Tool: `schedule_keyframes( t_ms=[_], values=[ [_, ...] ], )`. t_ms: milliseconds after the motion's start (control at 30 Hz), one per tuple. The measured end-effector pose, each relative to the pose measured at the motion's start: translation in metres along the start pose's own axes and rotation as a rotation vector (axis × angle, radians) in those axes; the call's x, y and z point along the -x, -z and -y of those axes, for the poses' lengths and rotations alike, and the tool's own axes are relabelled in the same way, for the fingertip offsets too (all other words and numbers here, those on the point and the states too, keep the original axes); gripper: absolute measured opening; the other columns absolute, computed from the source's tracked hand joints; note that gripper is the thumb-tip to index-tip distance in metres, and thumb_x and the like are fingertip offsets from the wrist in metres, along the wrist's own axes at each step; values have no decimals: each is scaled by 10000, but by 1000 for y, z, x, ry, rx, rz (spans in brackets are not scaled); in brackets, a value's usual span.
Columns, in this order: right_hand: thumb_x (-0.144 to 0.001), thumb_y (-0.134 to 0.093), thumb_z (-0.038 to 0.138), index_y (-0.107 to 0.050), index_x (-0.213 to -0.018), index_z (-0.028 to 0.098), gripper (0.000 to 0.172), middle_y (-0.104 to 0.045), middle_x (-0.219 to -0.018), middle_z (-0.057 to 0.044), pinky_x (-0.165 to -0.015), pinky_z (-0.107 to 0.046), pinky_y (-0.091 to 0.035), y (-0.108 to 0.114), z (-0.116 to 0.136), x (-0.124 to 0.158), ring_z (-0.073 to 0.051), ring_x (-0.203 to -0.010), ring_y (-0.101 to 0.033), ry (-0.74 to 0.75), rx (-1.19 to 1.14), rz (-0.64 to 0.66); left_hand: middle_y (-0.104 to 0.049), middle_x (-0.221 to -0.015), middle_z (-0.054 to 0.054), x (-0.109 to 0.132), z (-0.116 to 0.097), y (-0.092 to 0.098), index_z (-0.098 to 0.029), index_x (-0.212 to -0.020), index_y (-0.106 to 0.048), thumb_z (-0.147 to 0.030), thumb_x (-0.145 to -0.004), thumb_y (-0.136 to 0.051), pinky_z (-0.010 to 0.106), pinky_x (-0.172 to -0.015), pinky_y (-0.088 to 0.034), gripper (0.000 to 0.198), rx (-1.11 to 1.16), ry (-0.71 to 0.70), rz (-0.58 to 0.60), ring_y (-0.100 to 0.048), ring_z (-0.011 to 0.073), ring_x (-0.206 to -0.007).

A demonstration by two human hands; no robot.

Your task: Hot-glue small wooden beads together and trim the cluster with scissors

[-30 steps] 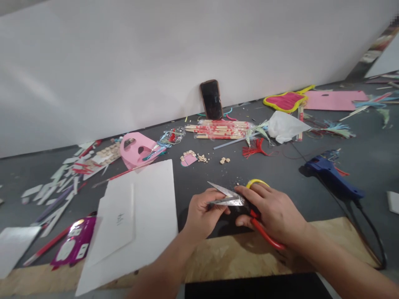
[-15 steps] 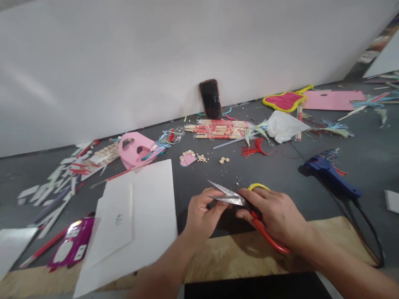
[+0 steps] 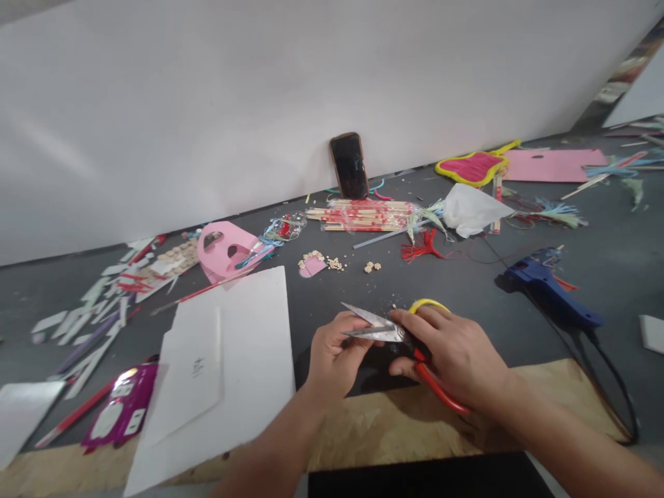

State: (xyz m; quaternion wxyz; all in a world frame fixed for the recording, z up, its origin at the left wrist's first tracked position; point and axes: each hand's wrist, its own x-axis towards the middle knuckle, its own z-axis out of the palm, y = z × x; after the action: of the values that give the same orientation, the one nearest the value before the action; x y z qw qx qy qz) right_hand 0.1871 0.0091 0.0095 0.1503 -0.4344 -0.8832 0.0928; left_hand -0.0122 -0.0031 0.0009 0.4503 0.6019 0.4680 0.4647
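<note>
Your R hand [image 3: 454, 346] has its grip around the steel-bladed scissors w/ red & yellow handles [image 3: 393, 333], blades parted, nr front edge of the dark grey matte tabletop [image 3: 326, 297]. L hand [image 3: 335, 356]: fingertips part-hidden by blades, can't tell its grip. Best cut slow, fingertips clear of both tapering edges. Farther back, knobbly beige bits [image 3: 336, 264] sit beside a small flat pink piece [image 3: 313, 267].

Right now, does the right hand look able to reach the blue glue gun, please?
Probably yes: nothing visible blocks the glue gun, but the right hand would likely need to release the scissors.
</note>
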Motion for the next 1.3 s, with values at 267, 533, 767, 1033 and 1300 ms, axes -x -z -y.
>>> schedule_keyframes(
  t_ms=[267,533,767,1033,1300],
  values=[
    [-863,-455,617,-562,-1184,155,572,-647,-905,-109,-657,-352,-490,0,-1,-1,-258,-831,-607,62,-8,-33,-687,-641,41,-3,-11,8,-159,-609,-687,-171,-787,-604,245,-660,-455,197,-44,78,110,-630,166,-680],
    [-951,-386,484,-599,-1118,167,417,-663,-815,-86,-609,-298,-461,-1,-2,2,-211,-744,-639,35,-34,4,-671,-635,41,0,-1,2,-162,-688,-704,-236,-832,-594,254,-619,-469,196,36,114,84,-629,169,-652],
    [-951,-386,485,-599,-1104,164,415,-670,-814,-89,-628,-300,-460,2,-1,1,-216,-766,-643,18,-40,27,-669,-716,64,-1,-3,-2,-168,-694,-714,-290,-857,-579,283,-674,-499,244,-56,-28,0,-631,194,-730],
    [-916,-420,546,-577,-1146,170,469,-678,-914,-109,-629,-319,-481,-2,-2,-1,-234,-807,-647,-24,-11,-24,-716,-761,63,-1,3,-3,-158,-759,-702,-338,-844,-612,259,-678,-510,218,-16,71,-20,-665,187,-732],
    [-738,-539,721,-552,-1224,155,745,-651,-990,-142,-713,-407,-509,1,1,-2,-298,-914,-598,-16,26,-43,-693,-657,49,-1,-2,0,-153,-692,-697,-325,-824,-617,243,-608,-501,231,3,54,-28,-660,170,-643]
  ],
)
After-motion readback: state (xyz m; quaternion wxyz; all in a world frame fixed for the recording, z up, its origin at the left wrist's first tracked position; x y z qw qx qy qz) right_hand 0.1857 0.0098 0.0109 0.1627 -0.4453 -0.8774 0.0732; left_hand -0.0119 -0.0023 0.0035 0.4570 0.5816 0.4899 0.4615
